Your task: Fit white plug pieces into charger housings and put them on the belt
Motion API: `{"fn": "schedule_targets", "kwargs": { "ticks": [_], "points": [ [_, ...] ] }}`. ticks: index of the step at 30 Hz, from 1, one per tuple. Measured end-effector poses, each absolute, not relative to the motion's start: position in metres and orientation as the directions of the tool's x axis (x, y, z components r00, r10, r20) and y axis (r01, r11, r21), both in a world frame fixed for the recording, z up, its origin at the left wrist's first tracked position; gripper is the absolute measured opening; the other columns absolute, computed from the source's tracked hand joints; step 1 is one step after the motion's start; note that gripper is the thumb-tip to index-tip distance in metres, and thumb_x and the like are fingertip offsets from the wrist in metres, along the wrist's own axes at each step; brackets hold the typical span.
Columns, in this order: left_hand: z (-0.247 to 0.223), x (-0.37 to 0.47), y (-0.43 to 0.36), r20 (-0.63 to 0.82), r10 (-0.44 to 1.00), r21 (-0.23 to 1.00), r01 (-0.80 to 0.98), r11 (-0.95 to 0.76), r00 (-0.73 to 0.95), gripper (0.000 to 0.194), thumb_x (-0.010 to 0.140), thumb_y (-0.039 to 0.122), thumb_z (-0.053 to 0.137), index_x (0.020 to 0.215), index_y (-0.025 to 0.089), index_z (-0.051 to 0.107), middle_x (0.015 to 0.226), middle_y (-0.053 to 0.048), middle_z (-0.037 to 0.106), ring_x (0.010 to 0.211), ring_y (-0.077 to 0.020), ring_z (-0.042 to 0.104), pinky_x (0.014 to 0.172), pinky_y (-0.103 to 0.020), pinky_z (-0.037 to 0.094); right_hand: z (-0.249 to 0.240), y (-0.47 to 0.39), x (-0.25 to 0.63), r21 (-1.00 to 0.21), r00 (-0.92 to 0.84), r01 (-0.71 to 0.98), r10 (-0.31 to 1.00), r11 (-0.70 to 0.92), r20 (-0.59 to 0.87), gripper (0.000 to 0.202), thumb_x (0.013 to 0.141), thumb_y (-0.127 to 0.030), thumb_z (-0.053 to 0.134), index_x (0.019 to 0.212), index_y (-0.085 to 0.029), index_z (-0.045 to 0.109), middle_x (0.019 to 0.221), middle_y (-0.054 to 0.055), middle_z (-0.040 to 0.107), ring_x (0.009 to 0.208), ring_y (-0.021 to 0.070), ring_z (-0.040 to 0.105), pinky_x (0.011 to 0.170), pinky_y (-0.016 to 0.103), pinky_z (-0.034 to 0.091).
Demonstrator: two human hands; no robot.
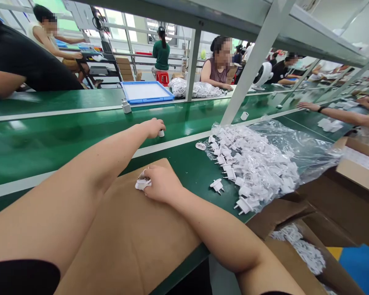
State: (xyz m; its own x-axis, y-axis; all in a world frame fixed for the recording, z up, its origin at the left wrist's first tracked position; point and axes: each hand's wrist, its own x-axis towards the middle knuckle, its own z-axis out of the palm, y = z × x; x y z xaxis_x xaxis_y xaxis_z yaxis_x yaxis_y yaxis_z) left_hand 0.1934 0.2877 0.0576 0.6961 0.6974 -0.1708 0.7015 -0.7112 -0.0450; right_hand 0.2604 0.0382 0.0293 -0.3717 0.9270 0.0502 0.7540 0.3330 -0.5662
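Over the green conveyor belt, my left hand is closed on a small white part, mostly hidden under the fingers. My right hand rests above a brown cardboard sheet, fingers wrapped round a white plug piece. To the right of it, a heap of white plug pieces spills from a clear plastic bag. One loose plug piece with two pins lies in front of the heap, and a white oval cover lies at its left edge.
Slanted metal posts rise beyond the belt. A blue-rimmed tray, a white charger and a bagged pile are at the far side. Open cardboard boxes stand at the right. Several people work around the line.
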Motion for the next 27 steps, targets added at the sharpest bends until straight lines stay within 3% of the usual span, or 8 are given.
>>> {"fn": "schedule_targets", "kwargs": {
  "ticks": [5, 7, 9, 12, 15, 18, 22, 27],
  "points": [
    [0.071, 0.141, 0.252, 0.015, 0.748, 0.055, 0.746, -0.664, 0.664, 0.051, 0.083, 0.043, 0.061, 0.123, 0.012, 0.072, 0.123, -0.016, 0.069, 0.112, -0.0312, 0.064, 0.096, -0.034, 0.048, 0.024, 0.049, 0.267, -0.76, -0.184, 0.598, 0.967, 0.254, 0.178, 0.029, 0.075, -0.013, 0.068, 0.1, -0.025, 0.076, 0.1, 0.001, 0.073, 0.092, 0.0199, 0.067, 0.074, 0.028, 0.05],
    [0.073, 0.113, 0.221, 0.104, 0.811, 0.191, 0.789, -0.584, 0.576, 0.049, 0.08, 0.049, 0.065, 0.115, 0.016, 0.074, 0.109, -0.011, 0.073, 0.099, -0.0275, 0.067, 0.085, -0.032, 0.049, 0.023, 0.057, 0.271, -0.901, -0.02, 0.407, 0.987, 0.151, 0.157, 0.027, 0.073, -0.019, 0.073, 0.1, -0.024, 0.076, 0.091, 0.001, 0.073, 0.08, 0.0178, 0.067, 0.069, 0.027, 0.051],
    [0.074, 0.086, 0.183, 0.096, 0.898, 0.361, 0.826, -0.433, 0.429, 0.051, 0.075, 0.057, 0.07, 0.109, 0.019, 0.076, 0.091, -0.007, 0.073, 0.082, -0.0234, 0.066, 0.07, -0.03, 0.048, 0.021, 0.064, 0.276, -0.985, 0.113, 0.155, 0.99, 0.071, 0.089, 0.03, 0.069, -0.026, 0.077, 0.099, -0.021, 0.074, 0.081, 0.0, 0.071, 0.066, 0.014, 0.063, 0.062, 0.025, 0.05],
    [0.072, 0.058, 0.121, 0.003, 0.949, 0.568, 0.781, -0.26, 0.314, 0.056, 0.069, 0.064, 0.076, 0.104, 0.02, 0.077, 0.079, -0.004, 0.071, 0.069, -0.0193, 0.06, 0.059, -0.028, 0.042, 0.018, 0.072, 0.283, -0.996, 0.175, -0.091, 0.984, -0.02, -0.036, 0.031, 0.063, -0.028, 0.078, 0.092, -0.018, 0.073, 0.069, -0.002, 0.067, 0.056, 0.0101, 0.057, 0.055, 0.023, 0.048],
    [0.06, 0.048, 0.068, -0.02, 0.927, 0.675, 0.689, -0.264, 0.375, 0.051, 0.072, 0.063, 0.076, 0.101, 0.021, 0.077, 0.083, -0.003, 0.072, 0.069, -0.0179, 0.059, 0.06, -0.028, 0.043, 0.018, 0.072, 0.282, -0.978, 0.11, -0.182, 0.986, -0.106, -0.127, 0.032, 0.058, -0.027, 0.078, 0.089, -0.018, 0.073, 0.068, -0.002, 0.066, 0.056, 0.0093, 0.056, 0.052, 0.021, 0.048],
    [0.039, 0.049, 0.039, 0.051, 0.875, 0.716, 0.594, -0.368, 0.481, 0.041, 0.081, 0.056, 0.071, 0.103, 0.022, 0.076, 0.09, -0.004, 0.071, 0.073, -0.0181, 0.06, 0.065, -0.03, 0.046, 0.023, 0.061, 0.274, -0.989, 0.055, -0.109, 0.993, -0.101, -0.108, 0.032, 0.057, -0.03, 0.08, 0.087, -0.018, 0.073, 0.072, 0.0, 0.068, 0.057, 0.0093, 0.055, 0.052, 0.022, 0.049],
    [0.01, 0.053, 0.031, 0.17, 0.84, 0.838, 0.373, -0.398, 0.515, 0.045, 0.081, 0.046, 0.073, 0.118, 0.022, 0.07, 0.114, -0.007, 0.07, 0.093, -0.0218, 0.064, 0.079, -0.033, 0.051, 0.033, 0.039, 0.262, -0.973, -0.029, 0.204, 0.994, 0.111, 0.107, 0.029, 0.069, -0.036, 0.08, 0.093, -0.021, 0.077, 0.082, 0.002, 0.073, 0.062, 0.0125, 0.059, 0.056, 0.027, 0.05],
    [-0.004, 0.053, 0.033, 0.061, 0.886, 0.923, 0.313, -0.225, 0.459, 0.039, 0.08, 0.048, 0.074, 0.106, 0.02, 0.072, 0.087, -0.003, 0.068, 0.075, -0.019, 0.06, 0.067, -0.031, 0.048, 0.039, 0.018, 0.26, -0.655, -0.26, 0.566, 0.862, 0.501, 0.435, 0.025, 0.079, -0.022, 0.069, 0.102, -0.026, 0.077, 0.097, 0.003, 0.076, 0.084, 0.019, 0.068, 0.072, 0.032, 0.055]
  ]
}}
